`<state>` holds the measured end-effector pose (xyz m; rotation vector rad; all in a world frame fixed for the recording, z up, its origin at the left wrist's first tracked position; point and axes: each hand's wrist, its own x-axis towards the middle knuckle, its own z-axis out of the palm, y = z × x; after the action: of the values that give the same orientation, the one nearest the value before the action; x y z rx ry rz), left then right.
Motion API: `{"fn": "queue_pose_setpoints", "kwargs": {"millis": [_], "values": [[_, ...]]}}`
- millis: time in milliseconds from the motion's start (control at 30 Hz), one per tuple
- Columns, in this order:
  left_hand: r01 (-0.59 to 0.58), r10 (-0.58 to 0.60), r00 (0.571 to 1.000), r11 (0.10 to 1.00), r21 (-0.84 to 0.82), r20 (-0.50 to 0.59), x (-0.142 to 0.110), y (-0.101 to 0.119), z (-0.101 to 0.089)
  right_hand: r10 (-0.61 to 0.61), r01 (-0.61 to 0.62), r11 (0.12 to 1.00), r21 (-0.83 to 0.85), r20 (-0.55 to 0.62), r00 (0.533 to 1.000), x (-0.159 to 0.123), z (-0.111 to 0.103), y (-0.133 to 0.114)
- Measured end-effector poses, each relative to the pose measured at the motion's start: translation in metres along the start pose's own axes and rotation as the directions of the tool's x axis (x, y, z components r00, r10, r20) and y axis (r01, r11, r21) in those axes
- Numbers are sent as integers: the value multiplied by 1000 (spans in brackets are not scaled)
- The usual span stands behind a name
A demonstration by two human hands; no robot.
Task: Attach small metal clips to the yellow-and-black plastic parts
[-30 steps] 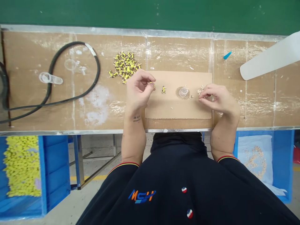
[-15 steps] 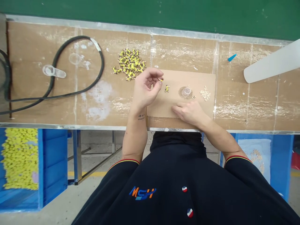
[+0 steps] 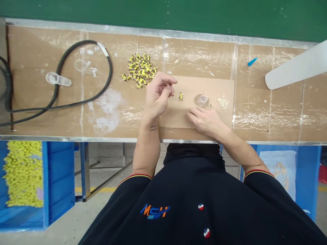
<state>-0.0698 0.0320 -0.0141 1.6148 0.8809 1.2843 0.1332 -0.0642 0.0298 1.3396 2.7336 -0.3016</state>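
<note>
Ideally, pressure is kept light: fingers are loosely curled in the left hand, bunched in the right hand, any hold unclear; the small yellow-and-black plastic figure is found at nine o'clock from the clear round plastic cup

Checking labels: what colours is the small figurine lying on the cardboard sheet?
The figurine is yellow with dark parts; best seen in the head view.

Figure yellow and dark (pile likewise); small bits cream-white.
</note>
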Motion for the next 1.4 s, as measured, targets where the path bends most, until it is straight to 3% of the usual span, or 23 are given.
{"fn": "queue_pose_setpoints", "kwargs": {"millis": [267, 367, 433, 500, 600, 667, 733, 867, 1000, 1233, 1400], "values": [[36, -46, 995, 993, -116, -85, 2, 2, 3, 3, -3, 1000, 4, 5, 1000, 2, 1, -5], [50, -63, 995, 987, -151, -81, 2, 2, 4, -5, 5, 1000, 4, -43, 999, 2, 8, -5], [45, -60, 995, 985, -169, -85, 2, 3, 4, -38, 44, 998, 42, -135, 990, 1, 12, -1], [27, -41, 996, 983, -181, -73, 1, 4, 5, -81, 134, 979, 156, -308, 948, -2, 15, 4], [-28, 29, 1000, 992, -125, 4, -4, 9, 11, -2, 317, 846, 428, -593, 805, -7, 18, 13], [-92, 97, 993, 994, -65, 74, -8, 16, 19, 149, 386, 726, 569, -678, 720, -11, 19, 17], [-158, 163, 977, 986, -44, 134, -13, 24, 29, 277, 397, 638, 660, -678, 681, -13, 20, 19], [-248, 251, 949, 968, -41, 189, -19, 39, 46, 381, 405, 523, 751, -630, 677, -14, 20, 19], [-303, 307, 928, 952, -49, 212, -21, 45, 52, 452, 386, 484, 786, -602, 658, -13, 20, 19], [-382, 378, 911, 924, -5, 163, -22, 42, 54, 488, 314, 427, 848, -508, 710, -10, 15, 20], [-496, 490, 868, 857, 136, 82, -25, 32, 55, 477, 331, 353, 875, -473, 740, -9, 12, 22]]}}
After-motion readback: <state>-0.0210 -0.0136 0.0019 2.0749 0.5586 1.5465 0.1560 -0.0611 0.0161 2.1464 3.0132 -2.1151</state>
